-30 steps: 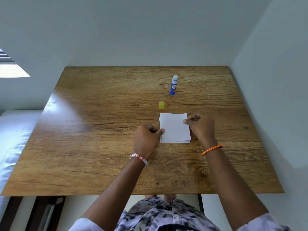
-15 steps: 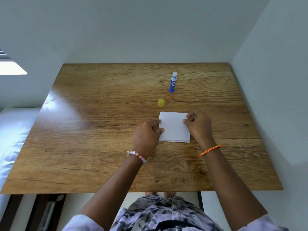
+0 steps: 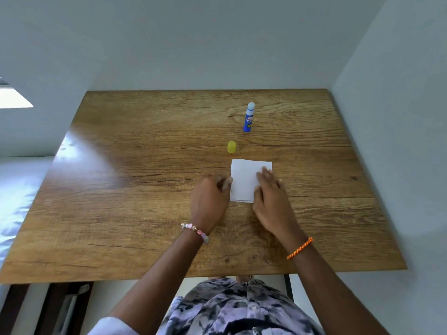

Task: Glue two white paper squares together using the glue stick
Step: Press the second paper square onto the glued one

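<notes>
Two white paper squares point(image 3: 243, 181) lie stacked as one on the desk point(image 3: 145, 189), in front of you and slightly right of centre; a thin sliver of the lower sheet shows along the near edge, so the pair already looks a touch out of line. Your right hand point(image 3: 272, 199) lies flat with fingers spread over the right part of the stack, pressing down. Your left hand point(image 3: 209, 201) is curled at the left edge, fingertips touching the paper; whether it pinches the edge or only steadies it, you cannot tell from here.

Several things could go wrong. If the glue is wet and you slide the flat palm sideways instead of pressing straight down, the top sheet may skate and set crooked. If the left fingers lift the edge while the right hand pins the other side, the sheets may crease or trap a bubble. Glue squeezed out at the margin could stick the stack to the desk, or to your fingers, and tear the paper when you lift off.

Watch the glue stick point(image 3: 249, 118) too: it stands upright and uncapped farther back, with its yellow cap point(image 3: 231, 147) lying apart between it and the paper. Left open, the tip will likely dry; a careless reach could knock it over and smear the wood
</notes>
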